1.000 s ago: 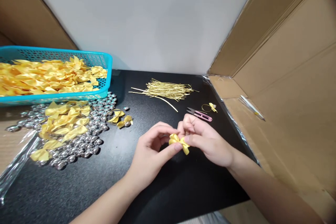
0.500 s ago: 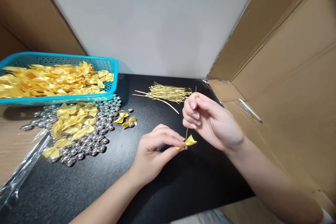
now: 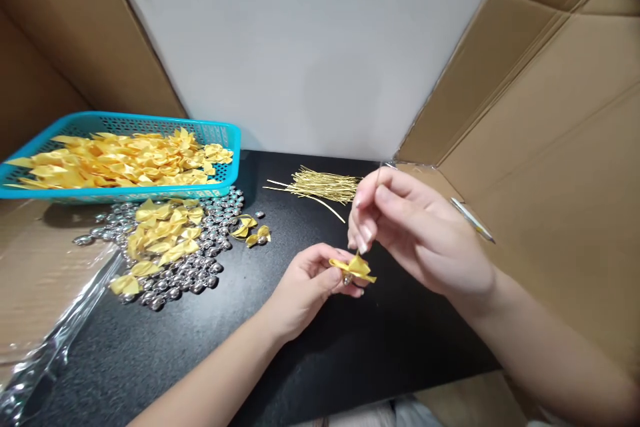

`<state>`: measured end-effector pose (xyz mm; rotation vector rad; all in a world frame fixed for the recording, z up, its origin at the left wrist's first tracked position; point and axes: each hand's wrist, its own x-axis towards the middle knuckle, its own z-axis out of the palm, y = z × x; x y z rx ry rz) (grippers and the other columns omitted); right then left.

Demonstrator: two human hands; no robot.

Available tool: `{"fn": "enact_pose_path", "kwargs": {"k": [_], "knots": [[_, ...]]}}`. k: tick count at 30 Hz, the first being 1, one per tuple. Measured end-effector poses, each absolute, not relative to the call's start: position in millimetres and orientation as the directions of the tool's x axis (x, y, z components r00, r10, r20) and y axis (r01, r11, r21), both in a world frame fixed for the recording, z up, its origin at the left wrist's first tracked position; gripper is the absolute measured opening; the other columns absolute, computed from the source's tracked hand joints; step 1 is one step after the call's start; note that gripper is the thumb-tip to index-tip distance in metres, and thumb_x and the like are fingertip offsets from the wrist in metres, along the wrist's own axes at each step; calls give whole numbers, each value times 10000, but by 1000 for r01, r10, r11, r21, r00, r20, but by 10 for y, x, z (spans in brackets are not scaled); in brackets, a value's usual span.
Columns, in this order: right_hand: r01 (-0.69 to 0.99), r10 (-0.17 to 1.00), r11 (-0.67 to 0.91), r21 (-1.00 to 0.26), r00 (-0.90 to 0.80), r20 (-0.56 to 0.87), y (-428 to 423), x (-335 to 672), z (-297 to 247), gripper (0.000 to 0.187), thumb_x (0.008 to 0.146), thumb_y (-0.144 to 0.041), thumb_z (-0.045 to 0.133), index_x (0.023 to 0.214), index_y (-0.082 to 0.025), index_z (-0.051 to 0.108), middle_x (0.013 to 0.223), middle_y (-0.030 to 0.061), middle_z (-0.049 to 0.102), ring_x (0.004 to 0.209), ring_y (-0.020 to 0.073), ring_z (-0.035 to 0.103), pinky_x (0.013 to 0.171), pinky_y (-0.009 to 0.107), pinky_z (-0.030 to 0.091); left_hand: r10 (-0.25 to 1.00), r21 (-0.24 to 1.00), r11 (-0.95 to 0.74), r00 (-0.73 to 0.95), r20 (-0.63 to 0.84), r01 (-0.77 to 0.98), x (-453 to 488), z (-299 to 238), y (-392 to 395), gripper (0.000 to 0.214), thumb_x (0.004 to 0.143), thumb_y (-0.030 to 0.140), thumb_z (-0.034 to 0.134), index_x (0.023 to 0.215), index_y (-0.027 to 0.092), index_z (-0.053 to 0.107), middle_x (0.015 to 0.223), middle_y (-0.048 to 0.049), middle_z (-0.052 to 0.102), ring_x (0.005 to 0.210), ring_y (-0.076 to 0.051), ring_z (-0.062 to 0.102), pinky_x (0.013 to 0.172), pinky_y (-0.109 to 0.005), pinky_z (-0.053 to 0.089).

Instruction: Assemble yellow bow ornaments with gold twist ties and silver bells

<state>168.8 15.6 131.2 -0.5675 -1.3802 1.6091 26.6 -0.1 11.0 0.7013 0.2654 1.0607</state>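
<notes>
- Since half a second ago, right hand (image 3: pixel 420 237) has lifted a bit higher and tilted, camera has swung right so basket sits further in; scissors now hidden behind the hand.
- Left hand (image 3: pixel 313 287) closed in a pinch on yellow bow (image 3: pixel 356 268), low over black tabletop (image 3: pixel 200 347), about center of view.
- Right hand fingers pinched shut on thin gold wire (image 3: pixel 377 177); wire sticks up from fingertips toward 12 o'clock, its lower end runs down to the bow.
- Right hand sits at 1 o'clock from the bow, fingertips just above it.
- Bundle of gold wires (image 3: pixel 320 185) lies on the table at 11 o'clock from the bow, near back wall.
- Two small finished bows (image 3: pixel 251 230) at 9 o'clock from the bow, well apart from the hands.
- Silver bells (image 3: pixel 200 267) spread in a heap at 9 o'clock, loose yellow bows (image 3: pixel 165 230) lying on top.
- Teal basket (image 3: pixel 150 192) at 10 o'clock, filled with yellow ribbon pieces, touching the bell heap.
- Clear plastic bag (image 3: pixel 50 347) at 8 o'clock edge.
- Cardboard flap (image 3: pixel 550 180) at 3 o'clock, a pen-like stick (image 3: pixel 473 220) lying on it.
</notes>
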Motion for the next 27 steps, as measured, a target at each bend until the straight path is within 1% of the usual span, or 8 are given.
{"fn": "enact_pose_path", "kwargs": {"k": [2, 5, 11, 15, 18, 20, 23, 27], "knots": [[-337, 888, 85, -938, -402, 225, 167, 1664, 1331, 218, 968, -197, 471, 847, -198, 652, 688, -12, 586, 652, 109, 575, 663, 240, 508, 849, 587, 392, 524, 64, -708, 280, 123, -19, 147, 779, 304, 779, 831, 192, 700, 820, -14, 756, 702, -143, 726, 651, -253, 595], [-339, 949, 105, -935, -246, 196, 185, 1647, 1314, 226, 961, -203, 471, 823, -212, 650, 682, -20, 594, 633, 102, 591, 683, 243, 535, 831, 540, 465, 556, 8, -702, 292, 139, -30, 165, 798, 301, 762, 828, 176, 658, 796, -21, 758, 635, -121, 713, 598, -214, 589], [-393, 983, 166, -904, -8, 184, 265, 1719, 1142, 181, 939, -236, 513, 807, -219, 636, 650, -33, 553, 597, 89, 566, 645, 209, 531, 831, 535, 480, 555, -23, -696, 291, 145, -20, 185, 825, 307, 731, 812, 172, 605, 764, -8, 727, 574, -100, 670, 546, -199, 582], [-485, 991, 121, -866, 13, 132, 305, 1798, 972, 202, 949, -208, 482, 813, -213, 632, 626, -41, 524, 549, 78, 521, 600, 191, 515, 839, 544, 476, 542, -46, -691, 283, 146, -19, 166, 819, 287, 737, 818, 180, 609, 733, 15, 696, 588, -96, 654, 526, -197, 589], [-525, 994, 98, -845, 16, 105, 315, 1845, 859, 219, 960, -194, 456, 820, -211, 623, 621, -43, 500, 525, 77, 483, 577, 190, 493, 837, 566, 485, 541, -81, -666, 288, 136, -24, 186, 781, 274, 776, 830, 184, 621, 700, 24, 676, 595, -96, 646, 507, -182, 578], [-536, 995, 91, -840, 25, 92, 315, 1871, 793, 215, 961, -187, 451, 825, -210, 616, 618, -46, 472, 503, 73, 434, 563, 185, 471, 841, 597, 490, 525, -131, -635, 296, 120, -25, 215, 744, 263, 809, 813, 174, 626, 686, 26, 665, 599, -91, 643, 510, -164, 564], [-527, 998, 68, -847, 23, 66, 301, 1905, 697, 181, 951, -194, 481, 824, -207, 610, 603, -60, 387, 478, 70, 337, 547, 174, 434, 858, 662, 481, 465, -220, -575, 309, 91, -20, 235, 705, 243, 839, 784, 153, 636, 690, 27, 666, 606, -79, 646, 561, -160, 557], [-506, 1000, 13, -862, 22, 2, 302, 1947, 566, 157, 933, -215, 521, 802, -197, 605, 599, -67, 324, 482, 73, 290, 564, 175, 432, 882, 756, 436, 396, -254, -488, 323, 64, -14, 248, 687, 252, 849, 776, 141, 647, 687, 15, 692, 612, -88, 655, 610, -189, 554]]}}
